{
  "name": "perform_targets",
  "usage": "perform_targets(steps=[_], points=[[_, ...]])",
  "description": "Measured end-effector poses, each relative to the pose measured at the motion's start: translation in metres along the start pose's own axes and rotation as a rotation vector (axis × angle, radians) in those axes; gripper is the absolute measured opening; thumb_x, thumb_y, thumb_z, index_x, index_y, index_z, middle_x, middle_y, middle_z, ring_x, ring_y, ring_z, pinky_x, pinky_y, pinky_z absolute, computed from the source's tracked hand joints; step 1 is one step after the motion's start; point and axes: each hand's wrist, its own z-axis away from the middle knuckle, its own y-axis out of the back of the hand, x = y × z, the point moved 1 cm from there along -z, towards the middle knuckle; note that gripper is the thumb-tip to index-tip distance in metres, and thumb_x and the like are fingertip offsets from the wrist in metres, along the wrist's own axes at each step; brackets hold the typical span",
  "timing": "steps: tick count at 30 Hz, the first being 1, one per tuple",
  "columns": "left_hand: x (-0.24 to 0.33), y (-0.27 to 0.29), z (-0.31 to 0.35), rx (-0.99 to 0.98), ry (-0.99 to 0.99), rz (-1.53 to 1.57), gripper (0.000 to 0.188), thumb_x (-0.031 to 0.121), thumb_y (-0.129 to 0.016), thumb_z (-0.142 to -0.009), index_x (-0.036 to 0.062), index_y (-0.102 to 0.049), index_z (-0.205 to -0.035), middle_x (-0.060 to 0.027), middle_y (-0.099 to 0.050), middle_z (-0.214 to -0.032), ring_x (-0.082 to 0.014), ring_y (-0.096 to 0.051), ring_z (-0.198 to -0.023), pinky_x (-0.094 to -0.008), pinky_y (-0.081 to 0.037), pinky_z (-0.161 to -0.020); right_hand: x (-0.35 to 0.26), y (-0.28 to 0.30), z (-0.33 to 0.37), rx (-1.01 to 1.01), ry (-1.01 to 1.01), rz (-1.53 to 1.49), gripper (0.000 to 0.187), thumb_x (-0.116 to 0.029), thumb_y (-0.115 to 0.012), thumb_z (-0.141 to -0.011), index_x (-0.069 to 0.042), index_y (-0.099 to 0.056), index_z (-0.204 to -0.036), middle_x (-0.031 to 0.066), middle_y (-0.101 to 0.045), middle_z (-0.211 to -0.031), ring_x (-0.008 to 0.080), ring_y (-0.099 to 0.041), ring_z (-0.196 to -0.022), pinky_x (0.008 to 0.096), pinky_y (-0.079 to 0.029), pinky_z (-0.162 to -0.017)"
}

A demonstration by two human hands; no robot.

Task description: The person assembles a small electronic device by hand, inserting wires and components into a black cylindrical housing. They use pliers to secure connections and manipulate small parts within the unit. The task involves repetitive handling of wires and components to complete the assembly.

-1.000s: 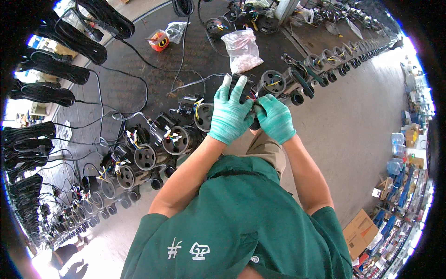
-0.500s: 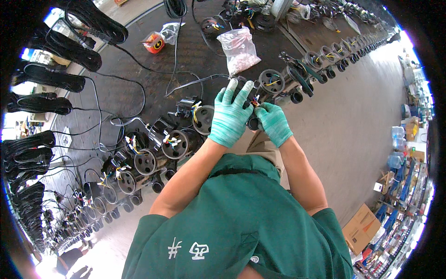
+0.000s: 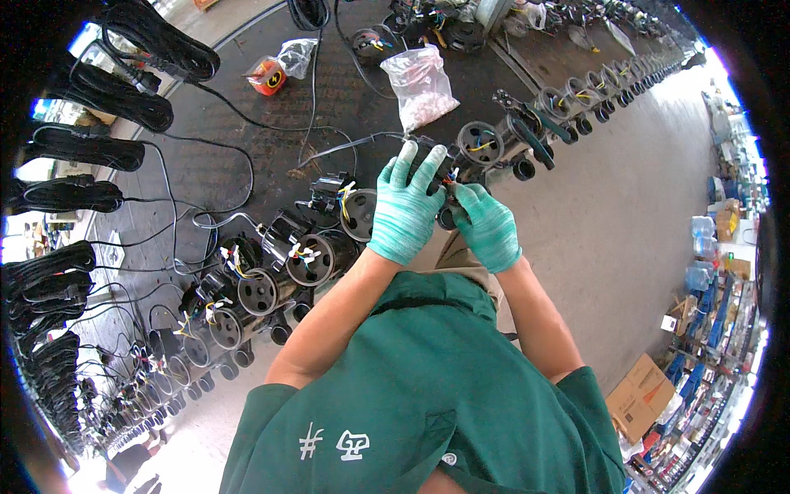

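Bunching its fingertips beside small reddish wires [image 3: 450, 177], the right grip [image 3: 489, 226] may be pinching them, I cannot tell; the left grip [image 3: 406, 212], fingers parted, hold hidden, covers much of a black part [image 3: 425, 148] at the edge of the bench [image 3: 284, 177], between round dark housings [image 3: 480, 143].

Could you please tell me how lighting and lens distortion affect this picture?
Head view: the fisheye lens makes the row of cylindrical housings look curved and leaves black corners; glare whitens the lower-left floor and the right rim; the gloved left hand and gloved right hand look well lit and fairly sharp, but the wires between them are too small to make out clearly.
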Motion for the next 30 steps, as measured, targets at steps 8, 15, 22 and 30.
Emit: perform_targets(steps=[8, 15, 22, 30], points=[[-0.002, 0.000, 0.001, 0.008, -0.017, 0.013, 0.026, 0.015, -0.083, -0.078, 0.0172, -0.078, -0.103, -0.0062, -0.050, -0.161, -0.0428, -0.036, -0.151, -0.0532, -0.043, -0.105, -0.001, -0.011, -0.005, -0.027, -0.337, -0.375, 0.012, -0.018, -0.070, -0.096, -0.007, -0.070, -0.102, 0.0083, -0.068, -0.078, 0.0270, -0.066, -0.060, 0.0388, -0.052, -0.054], [-0.002, -0.005, 0.003, 0.045, 0.012, 0.024, 0.027, 0.015, -0.082, -0.079, 0.0173, -0.078, -0.105, -0.0056, -0.052, -0.159, -0.0420, -0.038, -0.150, -0.0530, -0.044, -0.105, 0.004, -0.019, 0.009, 0.017, -0.915, -1.063, 0.015, -0.012, -0.069, -0.097, -0.002, -0.073, -0.108, 0.0075, -0.066, -0.072, 0.0191, -0.064, -0.056, 0.0341, -0.051, -0.050], [0.000, -0.004, 0.001, 0.025, 0.023, -0.003, 0.027, 0.017, -0.082, -0.079, 0.0173, -0.078, -0.106, -0.0049, -0.052, -0.160, -0.0413, -0.039, -0.150, -0.0529, -0.043, -0.107, 0.005, -0.007, 0.004, 0.128, 0.090, 0.044, 0.033, -0.008, -0.078, -0.081, -0.012, -0.071, -0.114, 0.0087, -0.071, -0.104, 0.0322, -0.072, -0.082, 0.0399, -0.059, -0.065], [0.001, 0.001, 0.000, -0.006, -0.036, -0.026, 0.025, 0.017, -0.081, -0.080, 0.0176, -0.078, -0.105, -0.0081, -0.049, -0.162, -0.0429, -0.039, -0.149, -0.0557, -0.042, -0.110, 0.011, -0.011, -0.001, 0.071, -0.099, -0.224, 0.008, -0.011, -0.077, -0.090, -0.012, -0.076, -0.098, 0.0078, -0.074, -0.089, 0.0252, -0.072, -0.069, 0.0369, -0.058, -0.062]])
